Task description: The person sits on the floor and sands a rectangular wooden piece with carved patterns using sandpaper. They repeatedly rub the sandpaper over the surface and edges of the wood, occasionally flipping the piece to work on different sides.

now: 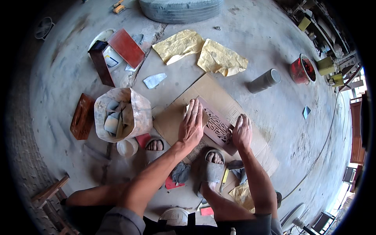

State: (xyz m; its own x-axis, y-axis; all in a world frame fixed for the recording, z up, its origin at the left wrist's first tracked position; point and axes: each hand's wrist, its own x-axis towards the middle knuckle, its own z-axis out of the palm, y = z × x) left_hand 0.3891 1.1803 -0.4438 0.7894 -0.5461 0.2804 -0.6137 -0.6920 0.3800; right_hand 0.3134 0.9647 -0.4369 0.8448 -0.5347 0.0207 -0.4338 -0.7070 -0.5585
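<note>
A long mauve-brown wooden piece with carved fretwork [216, 126] lies aslant on a flat cardboard sheet [235, 109] before me. On its far left end rests my left hand [192, 124], fingers straight and close together, pressing down a tan piece of sandpaper [205, 117] that shows at the hand's edges. My right hand [242, 132] curls against the near right side of the carved piece, steadying it; its fingertips are partly hidden. Two crumpled yellow sandpaper sheets [178, 45] lie beyond the cardboard.
Left stands a whitish bucket [143, 113] of sandpaper scraps, near a reddish wooden box [81, 117] and dark red panels [126, 47] leaning on a tub. A grey cylinder [264, 80], red bucket [299, 70] and tyre [181, 11] stand farther off. A yellow-handled cutter [225, 176] lies near my foot.
</note>
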